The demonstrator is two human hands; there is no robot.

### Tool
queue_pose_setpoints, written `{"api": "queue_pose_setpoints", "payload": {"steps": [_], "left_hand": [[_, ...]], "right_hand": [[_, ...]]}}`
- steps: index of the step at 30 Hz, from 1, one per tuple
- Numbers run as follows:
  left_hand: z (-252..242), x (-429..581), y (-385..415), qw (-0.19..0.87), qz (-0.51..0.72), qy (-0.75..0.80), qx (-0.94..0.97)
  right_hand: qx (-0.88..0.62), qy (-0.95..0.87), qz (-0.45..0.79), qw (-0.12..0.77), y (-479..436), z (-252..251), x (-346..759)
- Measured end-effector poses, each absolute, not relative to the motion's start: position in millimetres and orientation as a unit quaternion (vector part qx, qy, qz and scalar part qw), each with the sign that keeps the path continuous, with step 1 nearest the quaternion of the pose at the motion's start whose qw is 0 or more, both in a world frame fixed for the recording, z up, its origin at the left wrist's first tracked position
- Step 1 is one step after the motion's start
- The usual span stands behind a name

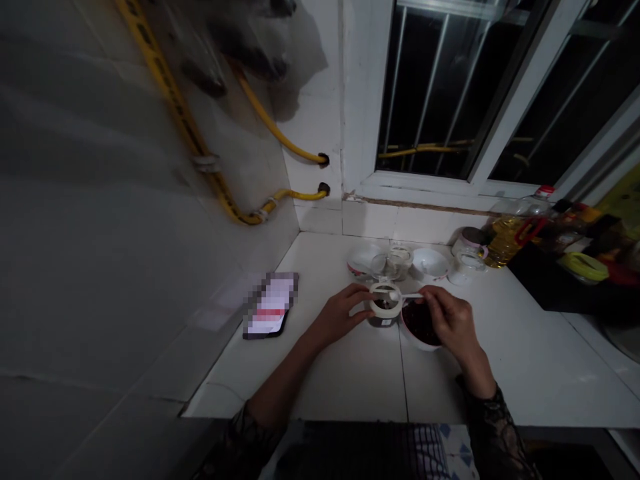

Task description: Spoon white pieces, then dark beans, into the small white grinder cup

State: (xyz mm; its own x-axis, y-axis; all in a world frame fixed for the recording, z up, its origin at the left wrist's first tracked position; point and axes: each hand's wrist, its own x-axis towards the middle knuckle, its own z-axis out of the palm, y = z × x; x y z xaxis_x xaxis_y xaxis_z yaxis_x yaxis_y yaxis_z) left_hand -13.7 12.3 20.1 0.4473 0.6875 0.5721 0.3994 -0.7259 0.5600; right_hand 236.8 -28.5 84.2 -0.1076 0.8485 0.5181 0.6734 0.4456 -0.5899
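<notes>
A small jar (384,316) with a pale rim and dark contents stands on the white tiled counter. My left hand (345,312) grips its left side, fingers and thumb around the rim. Pinched in my right hand (450,319) is the handle of a small white spoon (409,295), whose bowl lies over the jar's opening. Just right of the jar is a white bowl (425,346) filled with something dark red; my right hand is above its right edge and covers part of it.
Behind the jar stand glass containers (397,261) and a white bowl (430,265). A phone (271,305) lies at the left. An oil bottle (503,241) and a green-lidded container (584,267) are at the right. Yellow pipes (220,190) run along the wall.
</notes>
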Motion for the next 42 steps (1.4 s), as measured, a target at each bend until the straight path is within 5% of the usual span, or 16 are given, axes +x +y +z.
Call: {"api": "queue_pose_setpoints", "payload": {"steps": [3,11,24,42], "left_hand": [[20,-14,13,0.173,0.414,0.326,0.832],[18,-14,13,0.18,0.408,0.33,0.832],[19,-15,12,0.174,0.409,0.33,0.833],[20,-14,11,0.184,0.406,0.337,0.829]], "right_hand": [[-0.575,-0.679,0.091,0.447,-27,89,260],[-0.618,-0.695,0.161,0.33,-15,66,271],[-0.617,-0.498,0.378,0.479,-14,68,281],[-0.588,-0.576,0.372,0.43,-16,66,279]]}}
